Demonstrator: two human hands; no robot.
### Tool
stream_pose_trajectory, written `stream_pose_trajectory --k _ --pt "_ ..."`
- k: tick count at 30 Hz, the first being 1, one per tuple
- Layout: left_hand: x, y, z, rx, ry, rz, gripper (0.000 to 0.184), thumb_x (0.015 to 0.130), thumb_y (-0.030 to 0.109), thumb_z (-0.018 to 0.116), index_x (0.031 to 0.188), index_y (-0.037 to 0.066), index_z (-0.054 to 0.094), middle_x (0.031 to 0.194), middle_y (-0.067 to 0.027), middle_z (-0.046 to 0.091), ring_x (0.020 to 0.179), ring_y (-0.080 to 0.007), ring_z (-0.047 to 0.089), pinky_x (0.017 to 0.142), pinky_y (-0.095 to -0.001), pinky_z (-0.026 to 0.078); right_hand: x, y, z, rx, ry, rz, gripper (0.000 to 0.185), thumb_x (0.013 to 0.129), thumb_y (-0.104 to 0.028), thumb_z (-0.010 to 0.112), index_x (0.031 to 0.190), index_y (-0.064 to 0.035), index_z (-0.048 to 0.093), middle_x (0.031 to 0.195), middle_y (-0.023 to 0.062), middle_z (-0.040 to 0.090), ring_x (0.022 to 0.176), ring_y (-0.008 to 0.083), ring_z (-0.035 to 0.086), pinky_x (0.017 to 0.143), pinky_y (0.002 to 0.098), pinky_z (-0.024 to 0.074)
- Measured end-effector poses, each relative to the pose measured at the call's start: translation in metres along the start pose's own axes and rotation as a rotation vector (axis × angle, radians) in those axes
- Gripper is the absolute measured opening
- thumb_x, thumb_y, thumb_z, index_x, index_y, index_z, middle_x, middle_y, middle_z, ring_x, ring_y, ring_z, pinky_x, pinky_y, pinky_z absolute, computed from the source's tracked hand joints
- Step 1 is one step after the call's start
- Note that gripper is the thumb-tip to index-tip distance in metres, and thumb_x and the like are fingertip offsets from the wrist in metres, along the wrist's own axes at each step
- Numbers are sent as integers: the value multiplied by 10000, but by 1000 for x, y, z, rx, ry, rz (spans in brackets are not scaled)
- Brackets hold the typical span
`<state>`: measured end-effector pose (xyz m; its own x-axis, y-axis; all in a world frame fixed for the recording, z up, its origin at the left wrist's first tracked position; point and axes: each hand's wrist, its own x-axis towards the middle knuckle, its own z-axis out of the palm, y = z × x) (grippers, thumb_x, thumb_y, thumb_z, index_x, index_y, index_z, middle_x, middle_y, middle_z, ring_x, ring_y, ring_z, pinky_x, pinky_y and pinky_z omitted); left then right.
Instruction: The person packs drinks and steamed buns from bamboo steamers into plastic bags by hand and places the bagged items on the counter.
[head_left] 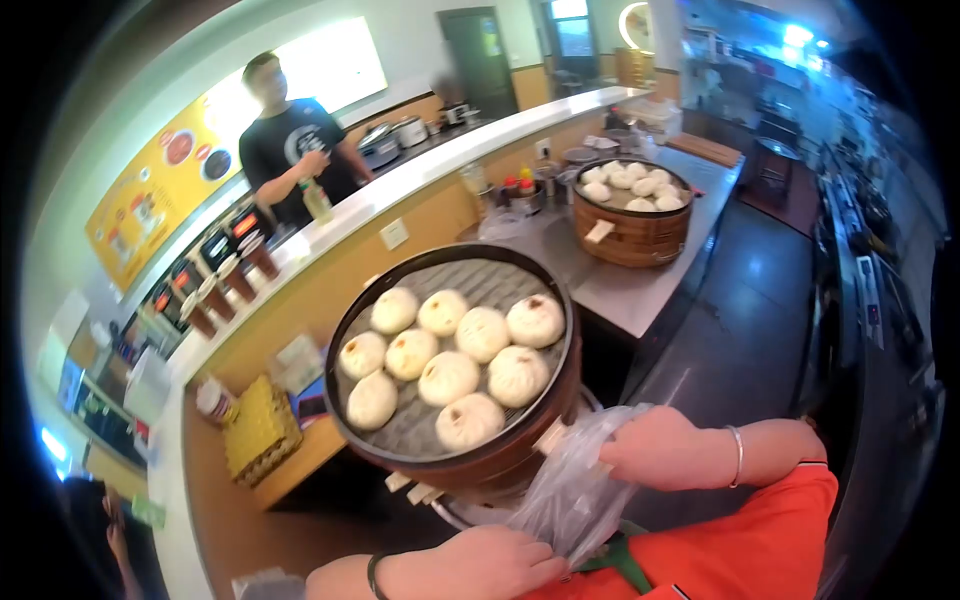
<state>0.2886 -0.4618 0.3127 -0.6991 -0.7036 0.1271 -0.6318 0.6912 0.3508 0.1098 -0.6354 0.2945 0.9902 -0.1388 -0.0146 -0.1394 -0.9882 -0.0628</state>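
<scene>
A clear plastic bag (575, 490) stretches between my two hands at the near side of a large round steamer (490, 474). My right hand (660, 446) is closed on the upper part of the bag. Lower down, my left hand (492, 563) grips the bag's bottom end, its fingertips partly hidden by the plastic. Several white steamed buns (449, 379) lie spread on the liner inside the steamer, some with brown or yellowish spots on top. Neither hand touches the buns. Light wooden handles (549, 437) stick out from the steamer's wall.
A second steamer of buns (633, 238) stands on the metal counter (640, 300) behind. Along the white ledge (440, 150) are several brown cups (237, 279); beyond it a person (300, 150) holds a bottle (316, 200). Egg trays (260, 430) sit at left. A floor aisle (735, 310) runs right.
</scene>
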Motion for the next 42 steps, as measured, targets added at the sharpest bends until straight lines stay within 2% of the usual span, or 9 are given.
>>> stream_pose_trajectory --k 3,6,9,22,28,33,38,40,42 --pt "32 -13 -1 4 -26 41 109 749 192 453 761 91 490 683 -50 472 610 -224 512 512 -321 415 -15 22 14 26 -138 118 208 698 -197 568 866 -76 595 775 109 585 706 280 592 584 369 485" --pt "83 -16 -9 33 -224 -17 109 751 166 481 806 77 509 763 -70 500 690 -235 528 573 -331 431 -40 56 37 19 211 -7 346 707 -158 535 1050 -136 572 985 118 569 925 295 553 763 428 454" --pt "145 -28 2 115 -393 -48 145 756 142 489 876 63 509 780 -81 516 699 -244 558 575 -335 458 -65 97 46 -159 158 66 482 766 -156 468 1231 -282 435 1276 102 409 1172 310 398 858 610 316" --pt "479 -153 40 246 -310 105 99 724 139 504 758 45 503 628 -111 566 598 -280 594 496 -386 473 -221 365 23 -176 31 506 505 724 -253 589 1210 -208 459 1180 152 477 1127 376 416 931 580 270" --pt "574 -285 22 335 -155 -173 132 761 172 489 763 45 524 619 -130 581 589 -305 596 515 -414 466 -168 533 40 -148 196 651 550 717 -304 632 1210 -162 436 1166 136 484 1135 357 403 972 563 207" --pt "636 -451 -10 334 213 -449 192 791 233 524 778 42 537 715 -152 609 678 -316 606 588 -414 480 -65 683 17 -476 279 562 455 687 -291 646 1088 -103 541 1046 120 566 1048 294 489 926 481 321" --pt "676 -547 -13 237 -273 -651 163 690 122 602 805 27 666 851 -180 627 776 -284 621 679 -371 495 36 784 32 -319 -291 580 221 582 -226 718 755 -96 672 863 100 631 901 194 584 747 312 466" --pt "687 -574 13 102 -359 -740 219 646 160 647 815 21 664 897 -173 625 830 -281 609 749 -362 480 40 810 51 -267 -204 391 327 566 -205 722 855 -72 649 930 112 617 937 226 569 774 335 458" --pt "683 -585 41 40 -77 -709 402 621 181 663 935 -42 549 929 -225 587 841 -323 594 754 -373 477 45 828 65 58 47 183 440 575 -186 707 978 -53 590 995 119 595 936 268 558 789 350 453"
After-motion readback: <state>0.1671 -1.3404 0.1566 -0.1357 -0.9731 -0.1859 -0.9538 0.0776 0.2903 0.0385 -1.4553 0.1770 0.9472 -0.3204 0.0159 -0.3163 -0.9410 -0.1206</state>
